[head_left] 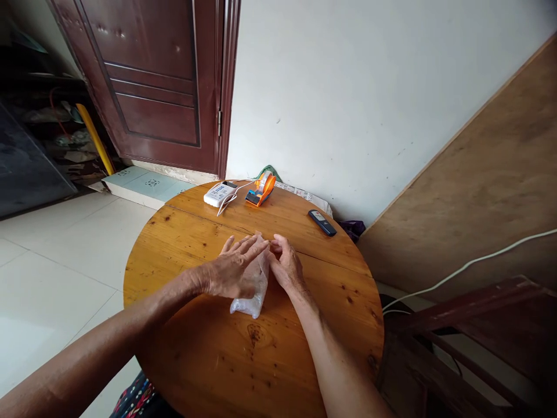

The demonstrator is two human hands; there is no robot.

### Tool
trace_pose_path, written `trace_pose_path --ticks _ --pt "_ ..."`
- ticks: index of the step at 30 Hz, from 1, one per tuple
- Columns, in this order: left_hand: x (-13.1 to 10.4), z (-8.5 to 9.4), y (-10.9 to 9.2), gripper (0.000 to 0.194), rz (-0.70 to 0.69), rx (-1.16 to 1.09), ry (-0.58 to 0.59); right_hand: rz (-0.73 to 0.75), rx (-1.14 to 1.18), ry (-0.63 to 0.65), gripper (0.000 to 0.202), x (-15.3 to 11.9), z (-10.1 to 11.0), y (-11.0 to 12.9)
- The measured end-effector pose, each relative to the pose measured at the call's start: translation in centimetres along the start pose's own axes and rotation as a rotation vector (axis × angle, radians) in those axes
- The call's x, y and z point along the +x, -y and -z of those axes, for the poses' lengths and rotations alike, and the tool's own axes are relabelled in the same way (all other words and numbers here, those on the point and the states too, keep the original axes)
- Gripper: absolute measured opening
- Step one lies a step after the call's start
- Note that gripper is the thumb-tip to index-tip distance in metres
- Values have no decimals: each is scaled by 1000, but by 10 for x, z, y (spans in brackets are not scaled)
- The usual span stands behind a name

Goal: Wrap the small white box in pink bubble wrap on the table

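Bag: a clear plastic bag (251, 290) lay mid-table on the round wooden table (183, 244).
Left hand (230, 270): rested flat on it, fingers spread.
Right hand (287, 267): pinched its top edge.
Risk: the slick film could have slipped free, probably under uneven pressing.

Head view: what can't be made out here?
- Clear plastic bag: its contents and top end, covered by the left hand and right hand.
- White box: its print, too small.
- Dark handset: its buttons, too small.
- Green thing behind the orange tape dispenser: mostly hidden.
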State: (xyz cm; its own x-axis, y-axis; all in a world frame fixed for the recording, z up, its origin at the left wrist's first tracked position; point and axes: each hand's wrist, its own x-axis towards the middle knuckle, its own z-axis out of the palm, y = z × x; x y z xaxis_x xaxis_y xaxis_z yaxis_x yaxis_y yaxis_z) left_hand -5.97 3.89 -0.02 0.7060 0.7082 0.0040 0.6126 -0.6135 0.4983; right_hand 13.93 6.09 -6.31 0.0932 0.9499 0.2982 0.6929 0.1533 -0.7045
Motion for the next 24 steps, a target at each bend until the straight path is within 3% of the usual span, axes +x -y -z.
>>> trace_pose_path --ticks 3,7,9,12,18,24 --pt "-18 -8 -14 87 97 102 -163 -28 55 -5 45 2 5 5" --pt "-31 -23 -21 73 140 90 -307 -26 205 -62 29 2 26 21" --pt "-31 -30 -21 73 126 30 -343 -5 223 14 27 -1 39 34" --pt "-30 -40 -20 78 93 -62 -399 3 93 225 35 -10 52 57" --pt "-29 -52 -15 84 50 -205 -444 9 -304 319 32 -19 45 84" --pt "-30 -54 -15 80 5 -270 -428 87 -277 301 33 -14 44 85"
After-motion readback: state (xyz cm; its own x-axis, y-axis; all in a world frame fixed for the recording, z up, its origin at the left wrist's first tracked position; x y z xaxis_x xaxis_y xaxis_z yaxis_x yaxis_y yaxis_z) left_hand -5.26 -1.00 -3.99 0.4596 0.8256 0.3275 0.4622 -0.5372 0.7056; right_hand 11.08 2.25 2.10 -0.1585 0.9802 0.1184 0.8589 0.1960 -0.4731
